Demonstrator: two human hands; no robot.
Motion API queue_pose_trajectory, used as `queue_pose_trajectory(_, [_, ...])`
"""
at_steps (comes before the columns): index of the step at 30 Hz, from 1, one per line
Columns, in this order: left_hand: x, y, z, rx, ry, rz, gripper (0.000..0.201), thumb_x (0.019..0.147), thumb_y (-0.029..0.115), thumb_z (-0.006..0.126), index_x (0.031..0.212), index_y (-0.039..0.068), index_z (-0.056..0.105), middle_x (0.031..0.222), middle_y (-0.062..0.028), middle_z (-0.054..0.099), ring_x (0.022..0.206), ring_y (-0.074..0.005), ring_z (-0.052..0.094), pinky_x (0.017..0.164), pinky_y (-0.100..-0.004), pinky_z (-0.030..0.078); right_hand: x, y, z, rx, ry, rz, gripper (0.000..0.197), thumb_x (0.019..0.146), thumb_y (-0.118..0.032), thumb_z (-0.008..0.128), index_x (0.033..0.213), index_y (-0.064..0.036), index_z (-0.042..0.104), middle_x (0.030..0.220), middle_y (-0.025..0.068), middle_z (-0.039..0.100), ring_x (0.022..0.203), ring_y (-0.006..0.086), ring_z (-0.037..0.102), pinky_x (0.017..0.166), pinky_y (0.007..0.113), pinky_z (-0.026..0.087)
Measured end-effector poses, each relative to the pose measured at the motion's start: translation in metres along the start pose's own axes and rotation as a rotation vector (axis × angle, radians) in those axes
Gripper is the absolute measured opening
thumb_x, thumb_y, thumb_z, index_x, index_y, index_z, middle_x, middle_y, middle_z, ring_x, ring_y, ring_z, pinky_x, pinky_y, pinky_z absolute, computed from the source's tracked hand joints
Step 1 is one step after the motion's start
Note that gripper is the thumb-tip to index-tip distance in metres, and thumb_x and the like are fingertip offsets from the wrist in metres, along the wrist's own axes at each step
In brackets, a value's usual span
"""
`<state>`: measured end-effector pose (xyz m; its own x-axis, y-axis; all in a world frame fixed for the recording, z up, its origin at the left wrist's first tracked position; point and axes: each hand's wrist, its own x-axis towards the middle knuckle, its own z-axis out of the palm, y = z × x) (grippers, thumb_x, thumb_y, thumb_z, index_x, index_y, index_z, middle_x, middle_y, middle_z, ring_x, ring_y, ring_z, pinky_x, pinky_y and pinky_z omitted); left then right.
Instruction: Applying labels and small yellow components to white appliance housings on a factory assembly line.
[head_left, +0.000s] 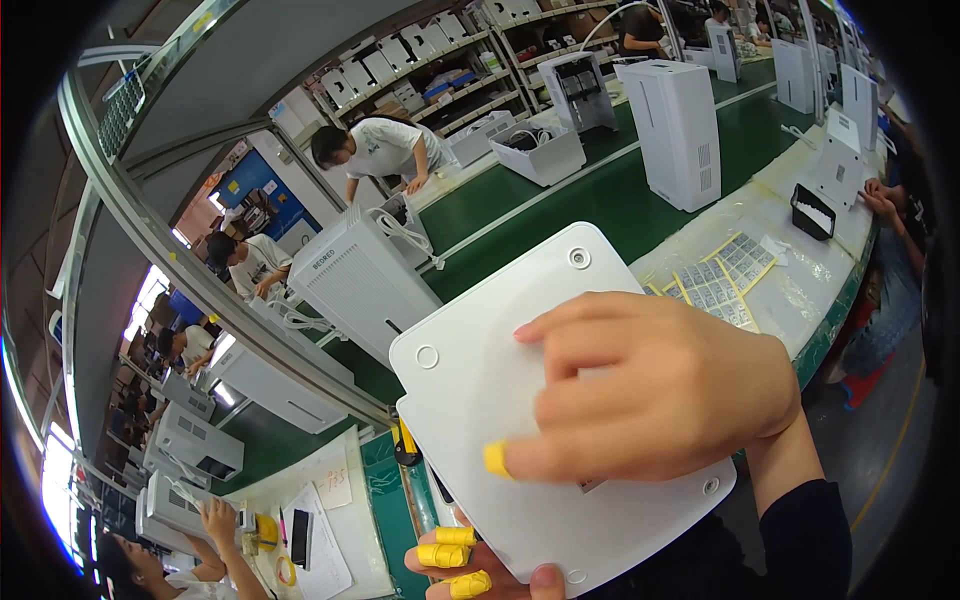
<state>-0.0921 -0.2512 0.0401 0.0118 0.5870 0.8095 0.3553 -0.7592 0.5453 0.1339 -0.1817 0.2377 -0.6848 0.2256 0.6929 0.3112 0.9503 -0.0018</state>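
Note:
A white appliance (475,350) with rounded corners is tilted up in front of me, its flat face toward me and round feet or screw recesses near the corners. My left hand (485,578), with yellow covers on several fingertips, grips its lower edge, thumb on the face. Across that face lies my right hand (660,390), back of the hand up, some fingers stretched and some bent, slightly blurred. One of its digits has a yellow tip (497,460). A small dark-and-light patch (592,487) shows just under this hand; the rest is hidden.
Tall white appliances (675,135) stand along the green conveyor (470,225). Label sheets (725,280) and a black tray (812,213) lie on the right-hand bench. A metal frame post (250,285) rises at left. Co-workers (385,150) stand across the line and at lower left.

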Motion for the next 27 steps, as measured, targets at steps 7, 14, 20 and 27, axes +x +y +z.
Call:
queue_pose_trajectory(7, [0.024, 0.005, 0.017, -0.055, 0.097, 0.204, 0.081, 0.07, 0.033, 0.064, 0.134, 0.004, 0.023, 0.132, -0.0175, 0.029, 0.124, -0.03, 0.033, 0.105, -0.0447, 0.028, -0.008, -0.009, 0.009, -0.416, 0.257, 0.206, 0.034, 0.076, -0.027, 0.069, 0.109, -0.0229, 0.064, 0.102, 0.004, 0.061, 0.099, 0.022, 0.057, 0.1, 0.054, 0.04])
queue_pose_trajectory(14, [0.041, 0.026, 0.01, -0.03, 0.476, 0.149, 0.059, 0.078, 0.019, 0.061, 0.128, 0.005, 0.032, 0.125, -0.0162, 0.036, 0.118, -0.0265, 0.04, 0.103, -0.0438, 0.033, 0.0, 0.036, 0.016, -0.004, 0.179, 0.305, 0.047, 0.081, -0.025, 0.067, 0.119, -0.001, 0.055, 0.107, 0.0133, 0.059, 0.094, 0.0307, 0.054, 0.084, 0.037, 0.043])
queue_pose_trajectory(20, [0.12, 0.053, -0.007, 0.042, 0.737, 0.204, 0.046, 0.08, 0.005, 0.064, 0.118, 0.005, 0.037, 0.109, -0.0125, 0.044, 0.101, -0.0225, 0.048, 0.092, -0.0405, 0.043, 0.011, 0.031, 0.023, 0.196, 0.272, 0.346, 0.044, 0.081, -0.022, 0.068, 0.118, -0.0018, 0.055, 0.106, 0.0131, 0.059, 0.097, 0.0298, 0.056, 0.086, 0.035, 0.043])
queue_pose_trajectory(27, [0.189, 0.039, 0.01, 0.011, 0.134, 0.272, 0.047, 0.073, -0.014, 0.067, 0.113, -0.001, 0.047, 0.099, -0.0129, 0.051, 0.086, -0.0201, 0.054, 0.082, -0.0304, 0.047, -0.013, 0.038, 0.009, 0.2, 0.307, 0.42, 0.045, 0.08, -0.022, 0.07, 0.118, -0.0029, 0.055, 0.109, 0.0139, 0.059, 0.102, 0.0293, 0.057, 0.089, 0.035, 0.044])
